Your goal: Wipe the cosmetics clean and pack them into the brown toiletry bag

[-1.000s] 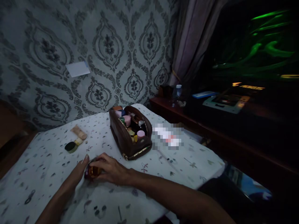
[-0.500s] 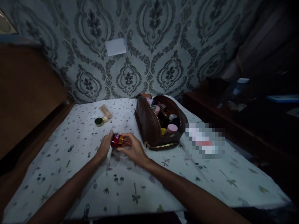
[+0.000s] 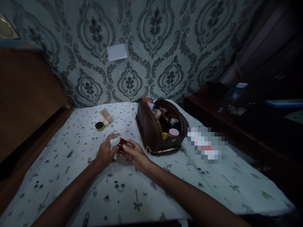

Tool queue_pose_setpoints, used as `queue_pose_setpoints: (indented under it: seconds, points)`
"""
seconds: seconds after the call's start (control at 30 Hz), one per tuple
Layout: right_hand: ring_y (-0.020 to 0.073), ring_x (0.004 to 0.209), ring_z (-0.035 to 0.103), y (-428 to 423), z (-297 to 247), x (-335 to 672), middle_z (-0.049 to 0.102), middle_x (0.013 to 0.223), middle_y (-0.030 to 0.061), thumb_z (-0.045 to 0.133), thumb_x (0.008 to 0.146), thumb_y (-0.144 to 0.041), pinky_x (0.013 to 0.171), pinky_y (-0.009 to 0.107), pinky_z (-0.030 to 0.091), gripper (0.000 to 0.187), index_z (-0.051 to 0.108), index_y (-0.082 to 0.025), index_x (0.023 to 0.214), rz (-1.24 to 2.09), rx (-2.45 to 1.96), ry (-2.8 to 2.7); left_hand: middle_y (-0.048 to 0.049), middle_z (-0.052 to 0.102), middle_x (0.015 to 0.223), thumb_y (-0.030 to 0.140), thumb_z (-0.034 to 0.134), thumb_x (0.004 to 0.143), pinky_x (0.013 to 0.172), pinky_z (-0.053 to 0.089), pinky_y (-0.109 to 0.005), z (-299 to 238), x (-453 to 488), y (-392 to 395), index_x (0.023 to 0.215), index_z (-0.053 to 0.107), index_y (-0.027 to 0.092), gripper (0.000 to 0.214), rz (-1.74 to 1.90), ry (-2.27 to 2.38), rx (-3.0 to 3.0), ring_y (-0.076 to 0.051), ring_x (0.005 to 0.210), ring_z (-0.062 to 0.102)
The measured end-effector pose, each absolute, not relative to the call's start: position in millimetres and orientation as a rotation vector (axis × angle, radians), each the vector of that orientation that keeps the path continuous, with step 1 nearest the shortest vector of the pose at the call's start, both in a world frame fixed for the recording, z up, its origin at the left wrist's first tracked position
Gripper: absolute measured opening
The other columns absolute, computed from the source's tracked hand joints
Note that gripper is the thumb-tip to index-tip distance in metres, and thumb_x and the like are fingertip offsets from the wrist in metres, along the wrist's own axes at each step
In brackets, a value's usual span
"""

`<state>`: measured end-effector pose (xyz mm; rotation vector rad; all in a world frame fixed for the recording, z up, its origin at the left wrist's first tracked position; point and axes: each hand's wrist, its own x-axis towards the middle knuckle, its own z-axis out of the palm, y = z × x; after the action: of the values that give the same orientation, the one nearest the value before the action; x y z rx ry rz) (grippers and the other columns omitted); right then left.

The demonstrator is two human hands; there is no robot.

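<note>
A small red cosmetic jar [image 3: 122,142] with gold on it is held between my hands, just above the tablecloth. My right hand [image 3: 137,154] has its fingers closed around the jar's right side. My left hand [image 3: 104,152] is closed on a white cloth or tissue [image 3: 115,141], which presses against the jar's left side. Part of the jar is hidden by fingers. To the right stands a brown toiletry bag [image 3: 148,127], unzipped, with a pink-lidded container [image 3: 173,132] and several other cosmetics inside.
A beige squeeze tube [image 3: 106,115] and a small round jar with a dark lid [image 3: 99,126] lie at the back left. A blurred-out item [image 3: 204,145] lies right of the bag. Wooden furniture [image 3: 28,94] borders the left; the patterned wall [image 3: 129,83] is behind.
The jar has been turned and tilted in my hands. The white cloth, mostly hidden below my left hand before, now shows against the jar's side. The view has shifted slightly.
</note>
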<state>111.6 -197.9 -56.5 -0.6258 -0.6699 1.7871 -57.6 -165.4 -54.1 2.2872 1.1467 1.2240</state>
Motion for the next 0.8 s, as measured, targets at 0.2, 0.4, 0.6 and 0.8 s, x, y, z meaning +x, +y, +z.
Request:
queue_pose_setpoints:
  seconds: [0.2,0.4,0.6,0.8]
  points:
    - [0.0167,0.076,0.073,-203,-47,117,0.074,0.090,0.0030,0.087,0.064,-0.041,0.069,0.024,0.053,0.047,0.060,-0.016,0.093,1.993,-0.550,-0.607,-0.0104,0.070,0.098,0.056,0.042,0.091,0.090,0.050,-0.037,-45,-46,-177,0.101,0.065,0.014,0.049,1.308,1.271,1.916,-0.025,0.096,0.064]
    - [0.0155,0.075,0.073,-201,-48,114,0.073,0.085,0.0009,0.090,0.059,-0.036,0.065,0.021,0.051,0.052,0.053,-0.020,0.090,1.892,-0.550,-0.639,-0.0048,0.065,0.073,0.070,0.048,0.082,0.080,0.050,-0.034,-39,-31,-187,0.075,0.064,0.017,0.056,1.330,1.389,1.475,-0.023,0.081,0.062]
    - [0.0135,0.074,0.067,-195,-55,113,0.067,0.095,-0.0015,0.088,0.056,-0.034,0.068,0.025,0.053,0.052,0.054,-0.023,0.093,1.440,-0.760,-0.933,-0.0083,0.072,0.097,0.066,0.070,0.068,0.085,0.051,-0.032,-45,-24,-188,0.099,0.067,0.015,0.059,1.286,1.182,1.235,-0.025,0.095,0.065]
    - [0.0236,0.104,0.062,-199,-60,125,0.063,0.111,0.0089,0.074,0.079,-0.029,0.087,0.037,0.054,0.037,0.056,-0.023,0.110,0.573,-0.924,-1.582,-0.0100,0.073,0.102,0.057,0.079,0.062,0.087,0.052,-0.034,-34,-9,-195,0.105,0.066,0.014,0.062,1.196,0.902,1.036,-0.027,0.096,0.067]
